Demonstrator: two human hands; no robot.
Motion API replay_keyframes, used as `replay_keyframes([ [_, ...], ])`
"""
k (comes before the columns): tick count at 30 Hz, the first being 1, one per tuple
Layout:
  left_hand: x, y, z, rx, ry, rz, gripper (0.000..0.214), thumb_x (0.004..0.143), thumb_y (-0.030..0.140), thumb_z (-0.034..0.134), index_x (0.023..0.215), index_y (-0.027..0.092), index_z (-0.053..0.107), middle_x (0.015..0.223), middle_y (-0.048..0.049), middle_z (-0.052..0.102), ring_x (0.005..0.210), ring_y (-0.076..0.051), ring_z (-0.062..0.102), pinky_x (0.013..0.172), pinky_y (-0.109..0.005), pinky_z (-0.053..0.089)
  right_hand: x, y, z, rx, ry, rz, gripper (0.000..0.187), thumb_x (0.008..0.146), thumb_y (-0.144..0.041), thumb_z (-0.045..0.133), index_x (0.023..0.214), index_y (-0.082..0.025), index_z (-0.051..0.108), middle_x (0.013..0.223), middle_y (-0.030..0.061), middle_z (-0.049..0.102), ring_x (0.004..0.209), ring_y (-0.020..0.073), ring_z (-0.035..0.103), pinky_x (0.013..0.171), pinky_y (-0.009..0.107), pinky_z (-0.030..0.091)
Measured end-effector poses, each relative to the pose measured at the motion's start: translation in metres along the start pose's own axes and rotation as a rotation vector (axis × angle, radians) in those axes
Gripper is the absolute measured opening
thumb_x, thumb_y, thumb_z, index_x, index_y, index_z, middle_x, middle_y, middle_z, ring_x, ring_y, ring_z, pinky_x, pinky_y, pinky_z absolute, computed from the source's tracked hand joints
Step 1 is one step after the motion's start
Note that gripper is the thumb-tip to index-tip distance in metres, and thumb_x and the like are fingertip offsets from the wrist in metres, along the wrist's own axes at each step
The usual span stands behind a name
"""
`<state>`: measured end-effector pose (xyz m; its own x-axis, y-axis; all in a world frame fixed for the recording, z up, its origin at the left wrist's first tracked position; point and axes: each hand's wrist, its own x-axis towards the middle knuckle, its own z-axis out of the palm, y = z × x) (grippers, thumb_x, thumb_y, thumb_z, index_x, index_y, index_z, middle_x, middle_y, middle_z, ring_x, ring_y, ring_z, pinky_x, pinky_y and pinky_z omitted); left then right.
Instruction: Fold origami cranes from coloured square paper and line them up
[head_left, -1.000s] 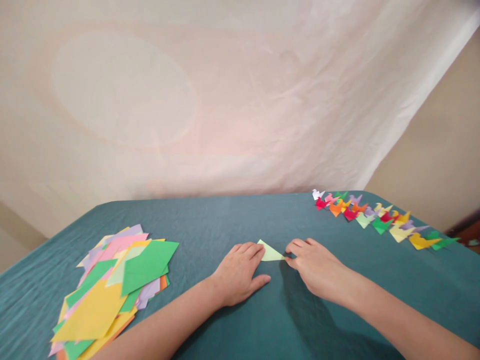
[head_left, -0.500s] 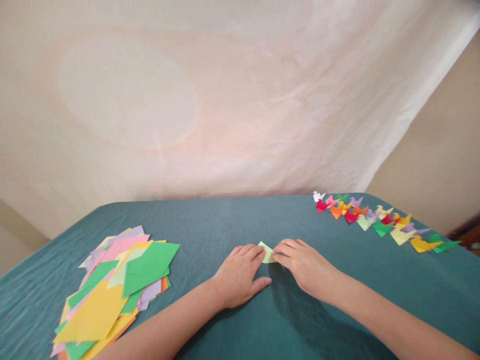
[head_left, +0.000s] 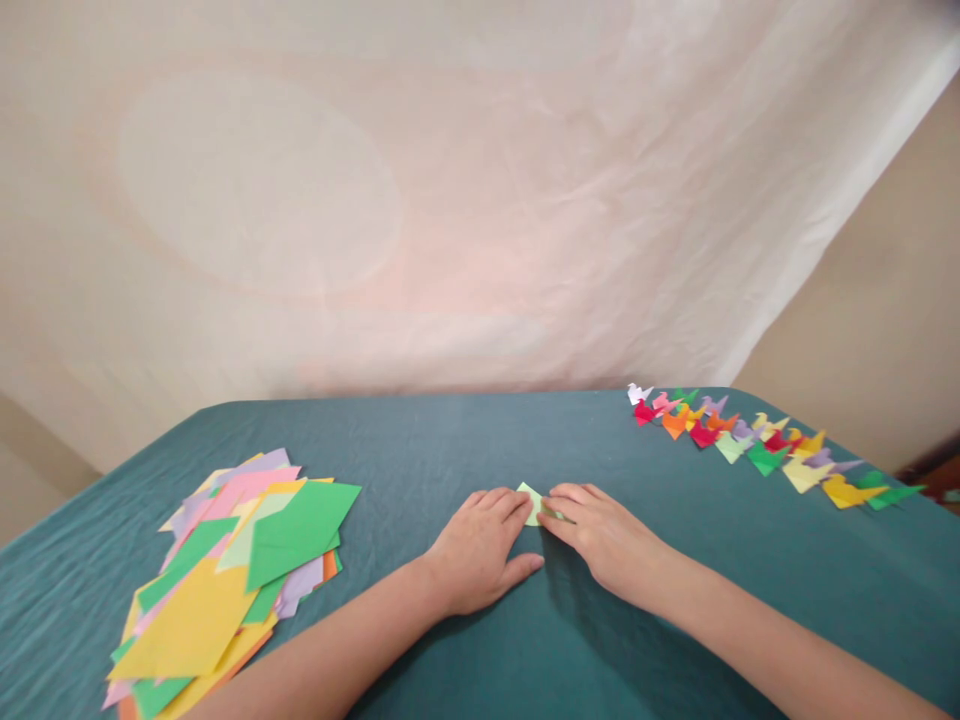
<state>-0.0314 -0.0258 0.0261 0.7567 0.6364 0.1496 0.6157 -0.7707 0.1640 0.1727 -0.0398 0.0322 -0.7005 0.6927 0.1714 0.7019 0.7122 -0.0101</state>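
A small light green piece of folded paper (head_left: 532,503) lies on the cloth between my two hands, its upper corner pointing away from me. My left hand (head_left: 484,550) rests flat with its fingertips pressing on the paper's left side, the thumb spread apart on the cloth. From the right, my right hand (head_left: 604,535) has its fingers closed on the paper's right edge, with a sliver of light green visible between them. Both hands cover parts of the paper, so its full folded shape is hidden.
A loose pile of coloured paper sheets (head_left: 187,620) lies at the left, beside my left forearm. Several small folded paper birds (head_left: 766,458) stand in rows along the right back edge. Dark green cloth (head_left: 420,440) covers the table, and a pale sheet (head_left: 480,200) hangs behind it.
My right fingers have shifted slightly left over the paper, and a sliver of it now shows between them. My left hand stays in place.
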Motion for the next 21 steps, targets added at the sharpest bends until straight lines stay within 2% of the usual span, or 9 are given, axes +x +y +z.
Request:
replay_keyframes([
  [8,-0.0039,-0.0039,-0.0064,-0.062,-0.008,0.067,0.044,0.087,0.046,0.043,0.123,0.02,0.045,0.133,-0.0089,0.043,0.122,-0.024,0.038,0.102,-0.04,0.029,0.0003,-0.0036,-0.0015,-0.032,-0.022,-0.005,0.027,0.087,-0.009,0.041,0.107,-0.014,0.059,0.107,0.0108,0.061,0.107,0.024,0.046,0.086,0.038,0.039],
  [21,-0.0047,-0.0093,-0.0072,-0.017,-0.037,0.122,0.046,0.088,0.048,0.041,0.127,0.024,0.043,0.135,-0.0091,0.042,0.123,-0.026,0.039,0.1,-0.041,0.031,-0.0002,-0.0023,-0.0016,-0.022,-0.035,0.003,0.026,0.087,-0.01,0.043,0.105,-0.015,0.061,0.106,0.0099,0.062,0.108,0.0224,0.046,0.088,0.037,0.037],
])
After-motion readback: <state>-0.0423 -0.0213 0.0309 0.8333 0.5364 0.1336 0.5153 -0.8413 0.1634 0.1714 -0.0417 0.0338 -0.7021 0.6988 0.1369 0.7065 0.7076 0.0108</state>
